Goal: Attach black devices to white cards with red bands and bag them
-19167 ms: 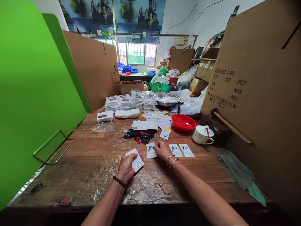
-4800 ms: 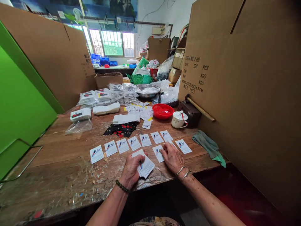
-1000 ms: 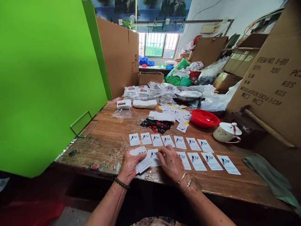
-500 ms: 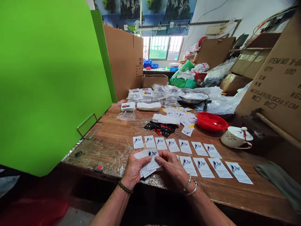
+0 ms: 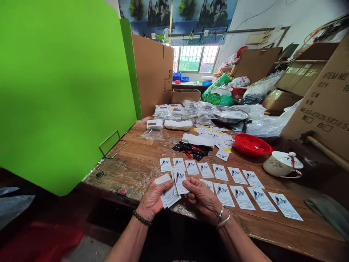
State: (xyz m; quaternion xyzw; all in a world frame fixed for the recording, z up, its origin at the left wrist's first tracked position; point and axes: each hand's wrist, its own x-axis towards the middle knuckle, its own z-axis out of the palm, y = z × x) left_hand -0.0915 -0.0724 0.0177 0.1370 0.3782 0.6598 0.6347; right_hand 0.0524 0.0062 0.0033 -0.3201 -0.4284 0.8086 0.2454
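Fingers, right hand [image 5: 201,196]: pinching one illustrated card [image 5: 180,177] by its edge. Fingers, left hand [image 5: 152,199]: clasping fanned card stack [image 5: 171,199]. Beyond and rightward: matching cards [image 5: 220,172], two rows, on wood-grain tabletop [image 5: 139,140].

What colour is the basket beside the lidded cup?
Red; the basket shows in the head view.

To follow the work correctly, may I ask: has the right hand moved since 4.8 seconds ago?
Yes, leftward: the right hand was close to the rightmost front-row card; now several laid cards separate them.
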